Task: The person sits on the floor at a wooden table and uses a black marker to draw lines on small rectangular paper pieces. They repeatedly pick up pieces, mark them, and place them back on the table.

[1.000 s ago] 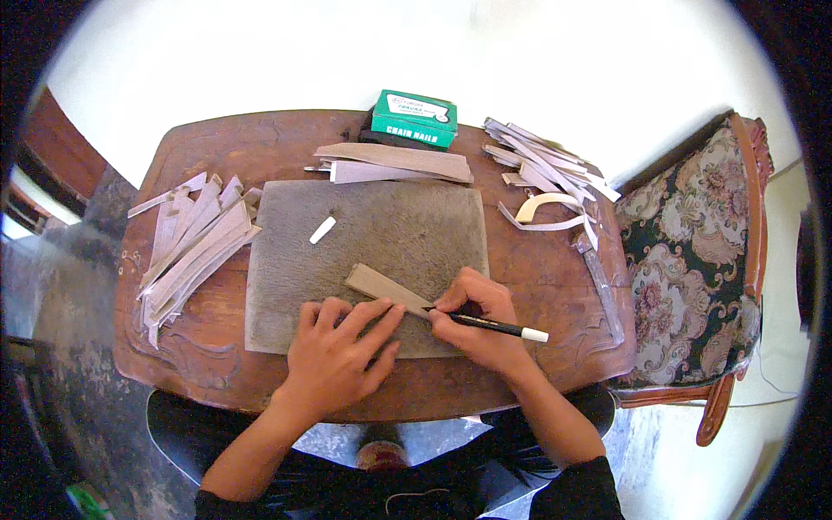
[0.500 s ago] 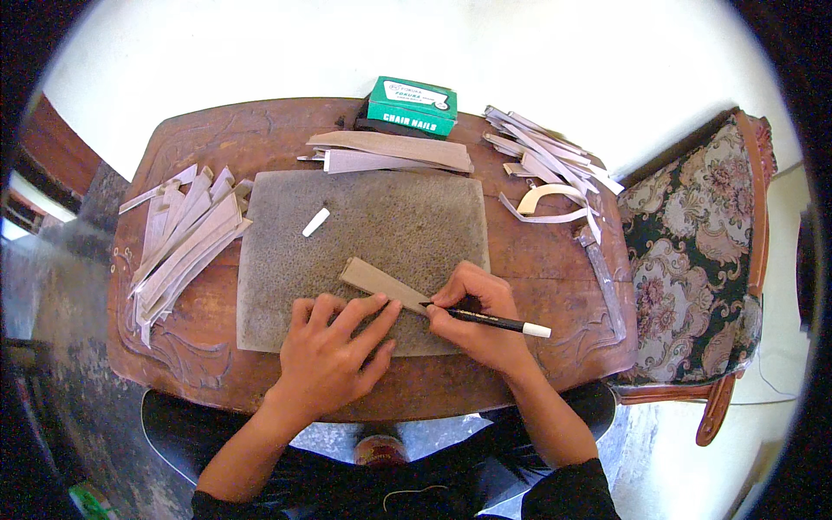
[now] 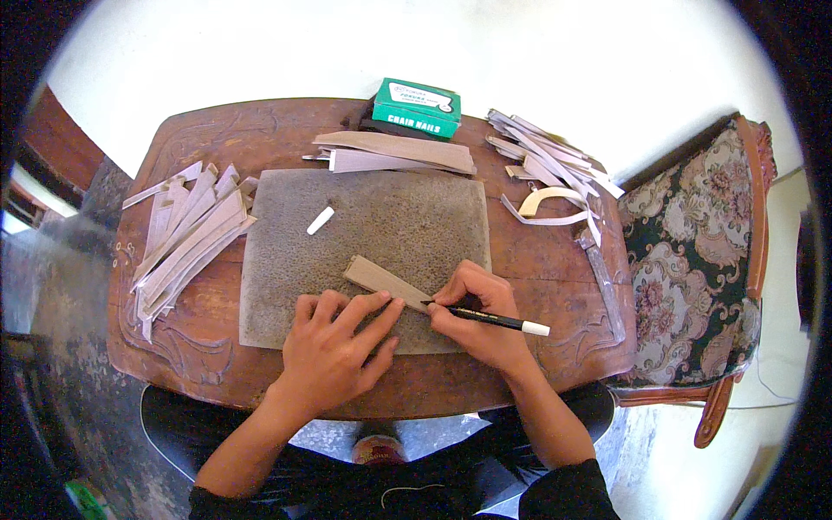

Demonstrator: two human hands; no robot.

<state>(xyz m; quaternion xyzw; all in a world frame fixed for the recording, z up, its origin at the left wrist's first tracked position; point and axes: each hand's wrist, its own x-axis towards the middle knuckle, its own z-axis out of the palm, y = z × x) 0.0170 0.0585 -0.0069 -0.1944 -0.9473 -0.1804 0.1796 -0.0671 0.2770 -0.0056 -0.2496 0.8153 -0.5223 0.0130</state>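
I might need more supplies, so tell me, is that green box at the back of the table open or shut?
Shut. The green box lies flat, its lid face unbroken, no flap raised and nothing inside showing.

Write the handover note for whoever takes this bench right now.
Left hand: flat on the strip, pinning it to the grey mat.
Right hand: holds a pen, tip at the strip's edge.
Chalk lies on the mat. Strip piles left, offcuts right, green box at back.
Done: cannot tell what is marked. Left: marking appears under way.
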